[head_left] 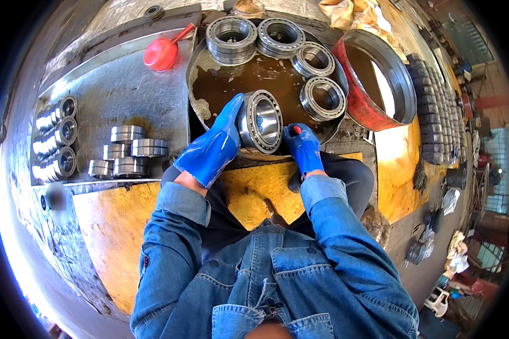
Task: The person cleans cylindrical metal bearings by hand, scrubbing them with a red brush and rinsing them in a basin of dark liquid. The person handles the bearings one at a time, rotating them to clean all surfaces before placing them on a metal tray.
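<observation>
A large steel roller bearing (254, 122) stands on its edge at the near rim of a round pan (190, 103) of brown liquid. My left hand (214, 148), in a long blue rubber glove, presses against its left side with fingers extended and holds it upright. Just right of the bearing, my right hand (304, 148), gloved the same way, is closed around something with a red end (297, 130); the rest of it is hidden in the fist. Several more bearings (323, 98) sit along the pan's far and right sides.
Left of the pan, a metal tray (169, 93) carries a red dipper (161, 55), stacked rings (129, 167) and rows of small bearings (59, 162). A red-sided metal ring (356, 107) leans at the pan's right. Dark ribbed parts (432, 113) stand beyond it. Yellow sheeting (116, 226) covers the floor.
</observation>
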